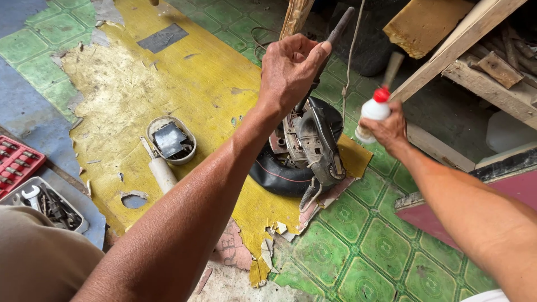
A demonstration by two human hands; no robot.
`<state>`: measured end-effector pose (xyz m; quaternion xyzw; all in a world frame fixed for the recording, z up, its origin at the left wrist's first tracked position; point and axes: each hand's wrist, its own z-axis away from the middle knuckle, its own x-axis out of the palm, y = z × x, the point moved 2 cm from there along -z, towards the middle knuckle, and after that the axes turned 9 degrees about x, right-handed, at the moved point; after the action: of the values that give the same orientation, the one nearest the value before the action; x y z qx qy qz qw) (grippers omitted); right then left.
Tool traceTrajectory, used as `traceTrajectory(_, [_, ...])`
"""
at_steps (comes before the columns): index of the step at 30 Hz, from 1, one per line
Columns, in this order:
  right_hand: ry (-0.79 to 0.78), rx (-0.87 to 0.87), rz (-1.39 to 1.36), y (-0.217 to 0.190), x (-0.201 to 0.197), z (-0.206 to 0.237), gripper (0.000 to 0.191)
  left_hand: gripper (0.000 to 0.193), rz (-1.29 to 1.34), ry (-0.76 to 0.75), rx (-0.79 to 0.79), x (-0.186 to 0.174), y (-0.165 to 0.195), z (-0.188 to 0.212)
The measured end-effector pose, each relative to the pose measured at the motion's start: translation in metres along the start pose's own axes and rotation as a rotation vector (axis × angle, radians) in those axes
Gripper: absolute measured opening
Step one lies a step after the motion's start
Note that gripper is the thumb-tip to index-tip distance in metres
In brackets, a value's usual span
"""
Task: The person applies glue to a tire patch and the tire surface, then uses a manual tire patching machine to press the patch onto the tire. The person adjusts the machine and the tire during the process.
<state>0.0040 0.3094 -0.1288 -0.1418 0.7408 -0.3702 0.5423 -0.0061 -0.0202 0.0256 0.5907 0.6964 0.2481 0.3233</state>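
the left hand is closed in a fist around the handle of a long dark tool. the tool's long axis runs steeply, from the handle end above the fist down to its tip, which meets the top of a dark machine part. the machine part sits directly below the left hand, resting on a black rubber tube near the right edge of the torn yellow floor covering.

the right hand is closed around a small white bottle with a red cap, held upright just to the right of the machine part and apart from it. the left hand is the nearer of the two to the part, acting on it through the tool.

on the yellow covering, left of the machine part, lie an oval housing and a white cylinder. a tray of wrenches and a red socket case sit at the left edge of the floor. wooden boards stand at the upper right.
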Motion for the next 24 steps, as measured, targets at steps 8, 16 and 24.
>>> traceTrajectory(8, [-0.172,-0.319,0.3,-0.034,-0.017,-0.006,0.076,0.039,0.084,-0.143,-0.072,-0.012,-0.005,-0.012])
traceTrajectory(16, [-0.223,-0.321,0.52,-0.065,-0.037,0.0,0.072,0.039,0.083,-0.134,-0.101,-0.011,-0.011,-0.014])
traceTrajectory(24, [-0.186,-0.344,0.735,-0.093,-0.033,0.009,0.065,0.039,0.059,-0.158,-0.144,-0.007,-0.018,-0.016])
